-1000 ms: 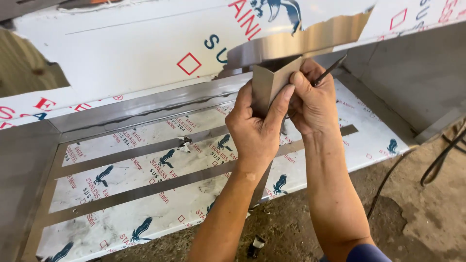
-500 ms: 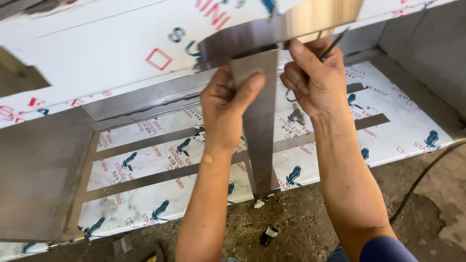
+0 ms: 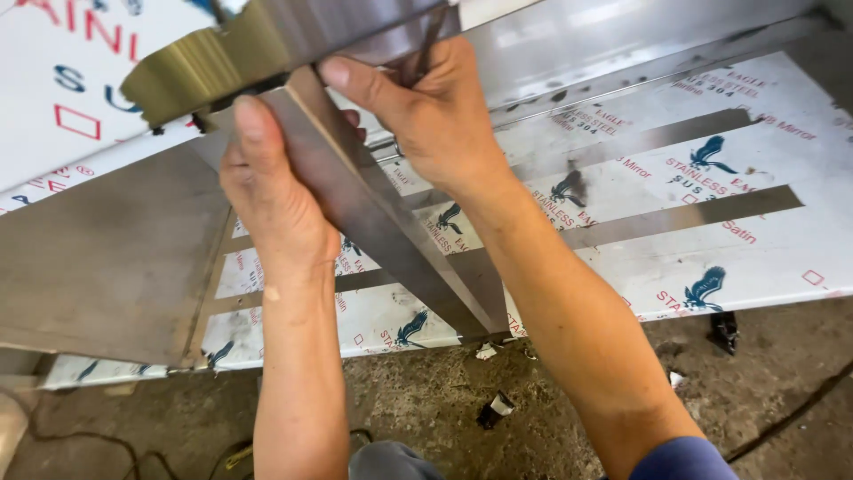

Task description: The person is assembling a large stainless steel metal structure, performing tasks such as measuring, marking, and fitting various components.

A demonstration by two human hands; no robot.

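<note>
At the left, the left hand [image 3: 271, 191] grips the upper left face of a long folded angle strip of bare stainless steel [image 3: 391, 240], thumb pressed flat along it. The strip runs from the far left, under a curved steel edge [image 3: 209, 62], down to the near centre above the dirty concrete floor [image 3: 444, 409]. To the right, the right hand [image 3: 435, 116] clamps the strip's top and also holds a thin dark rod [image 3: 428, 40], over the film-covered steel sheet [image 3: 711, 222].
</note>
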